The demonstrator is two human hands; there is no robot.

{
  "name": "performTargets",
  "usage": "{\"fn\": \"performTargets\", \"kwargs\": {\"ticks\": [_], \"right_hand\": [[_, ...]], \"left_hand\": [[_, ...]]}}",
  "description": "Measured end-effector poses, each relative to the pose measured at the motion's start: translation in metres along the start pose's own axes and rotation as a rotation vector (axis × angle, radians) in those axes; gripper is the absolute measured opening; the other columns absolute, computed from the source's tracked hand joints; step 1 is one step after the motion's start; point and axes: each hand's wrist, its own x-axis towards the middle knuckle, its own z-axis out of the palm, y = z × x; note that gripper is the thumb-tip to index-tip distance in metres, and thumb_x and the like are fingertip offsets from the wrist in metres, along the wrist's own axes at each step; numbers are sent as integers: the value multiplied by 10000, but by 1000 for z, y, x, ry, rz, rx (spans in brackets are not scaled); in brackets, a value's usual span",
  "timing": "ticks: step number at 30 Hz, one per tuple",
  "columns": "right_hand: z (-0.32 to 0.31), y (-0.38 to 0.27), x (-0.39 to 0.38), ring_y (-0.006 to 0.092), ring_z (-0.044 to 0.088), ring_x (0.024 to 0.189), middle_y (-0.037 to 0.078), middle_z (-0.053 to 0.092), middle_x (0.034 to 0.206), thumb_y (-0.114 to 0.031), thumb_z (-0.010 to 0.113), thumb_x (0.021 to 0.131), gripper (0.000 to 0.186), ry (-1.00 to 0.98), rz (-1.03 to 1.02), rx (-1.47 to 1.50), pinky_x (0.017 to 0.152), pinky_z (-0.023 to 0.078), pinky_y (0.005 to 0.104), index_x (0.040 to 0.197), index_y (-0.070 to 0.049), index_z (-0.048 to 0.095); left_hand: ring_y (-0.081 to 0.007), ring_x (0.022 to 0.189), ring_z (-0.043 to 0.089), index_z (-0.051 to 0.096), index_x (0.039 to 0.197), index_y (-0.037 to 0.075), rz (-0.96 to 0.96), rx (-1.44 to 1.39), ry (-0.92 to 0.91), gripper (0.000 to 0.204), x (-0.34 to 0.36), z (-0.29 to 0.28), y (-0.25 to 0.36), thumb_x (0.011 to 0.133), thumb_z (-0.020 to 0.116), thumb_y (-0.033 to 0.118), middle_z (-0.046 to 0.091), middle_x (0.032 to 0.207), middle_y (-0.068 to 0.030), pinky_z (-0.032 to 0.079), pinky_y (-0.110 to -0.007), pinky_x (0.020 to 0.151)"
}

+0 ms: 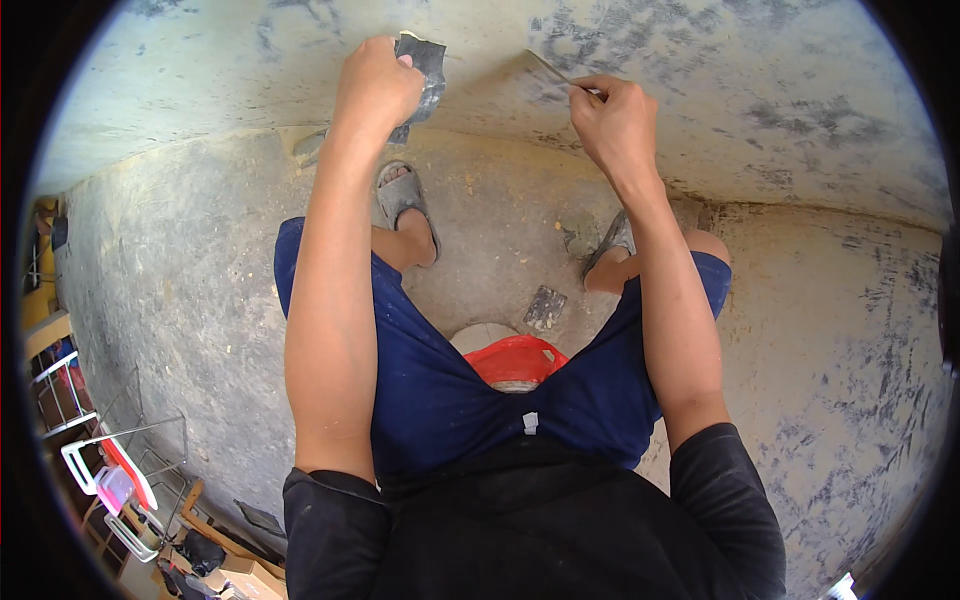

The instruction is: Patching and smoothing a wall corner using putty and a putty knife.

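My left hand (382, 85) is closed on a dark grey, uneven flat piece (425, 80), smudged lighter in places, held up near the pale wall (490, 30). My right hand (612, 115) grips a thin scraper (550, 67) by its handle, its blade angled up and left at the wall surface; whether it touches cannot be told. Dark patchy marks cover parts of the wall around it. Below, between my sandaled feet, a small dark speckled square piece (545, 307) lies on the dusty floor (470, 240).
I sit low, knees apart, over a round object with red plastic (515, 360) on it. Another blotchy wall (840, 350) rises at the right. At the far left are white metal-framed items (105, 470), wooden pieces and a cardboard box (250, 580).
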Motion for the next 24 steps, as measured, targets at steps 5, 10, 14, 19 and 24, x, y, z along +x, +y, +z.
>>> {"fn": "performTargets", "kwargs": {"ticks": [5,10,14,19,24], "right_hand": [[-4,-4,1,374,703,714,219,714,791,-162,625,812,240,-19,36,-5,712,562,394,939,-19,771],[-5,-4,4,373,702,711,222,712,782,-157,623,813,236,-22,66,11,702,561,402,940,-29,774],[0,-1,3,366,701,694,222,708,759,-153,625,814,232,10,-19,-3,692,560,401,940,-26,773],[-3,-5,3,374,703,706,229,704,760,-155,631,811,232,-49,52,22,704,562,407,938,-22,771],[17,0,6,375,710,731,237,707,793,-149,628,807,232,7,-38,-30,719,569,405,937,-20,770]], "left_hand": [[-408,1062,645,610,1224,-81,3,17,57,344,3,2,-12,951,556,121,662,1124,-297,479,-418,910],[-400,1106,635,570,1301,-75,-40,-25,45,396,3,2,-11,956,551,120,637,1196,-309,475,-403,931],[-401,1111,633,571,1299,-74,-56,-43,44,393,0,-1,-5,955,549,113,634,1204,-309,474,-404,937],[-404,1097,640,578,1281,-83,-31,8,66,381,1,-1,-12,953,553,108,644,1186,-306,476,-404,933],[-404,1079,645,590,1260,-83,-35,-1,52,366,3,3,-11,950,554,108,656,1158,-300,477,-407,923]]}}
